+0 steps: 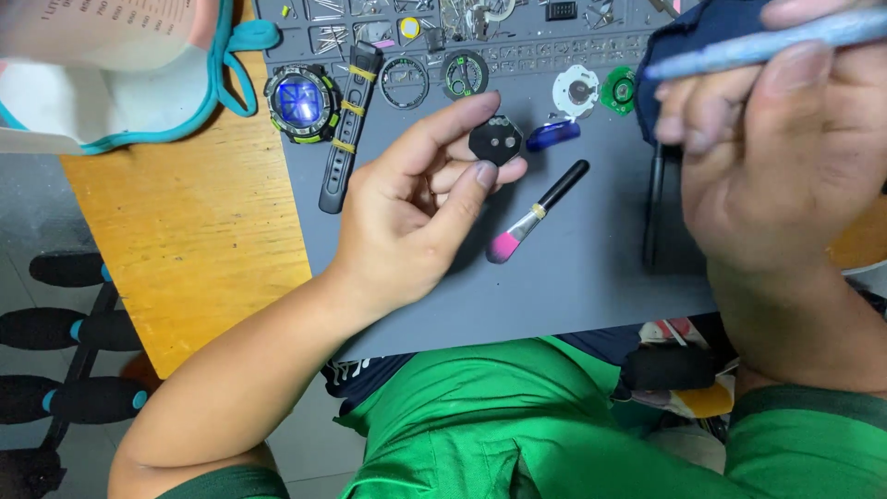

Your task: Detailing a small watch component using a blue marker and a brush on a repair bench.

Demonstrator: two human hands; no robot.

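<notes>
Quick count of what's on the mat: one watch case with a blue face, one detached black strap with yellow bands, two loose rings side by side, one white round part, one green round part, one blue oblong piece, one pink-tipped brush and one black pen-like tool.

The left hand has its fingers clamped on a small black octagonal part, held just above the mat with its flat face turned up toward the camera. No real long axis on it, it's about as wide as tall; two little holes sit side by side across it.

The right hand is close to the camera and blurry, fingers pinched on a light blue stick tool that runs left to right, tip pointing left and slightly down.

The brush lies diagonally, bristles toward the lower left.

All this sits on a grey work mat with tray slots along the far edge, on a wooden counter. A teal-edged container sits at the far left. Grey floor below.
</notes>
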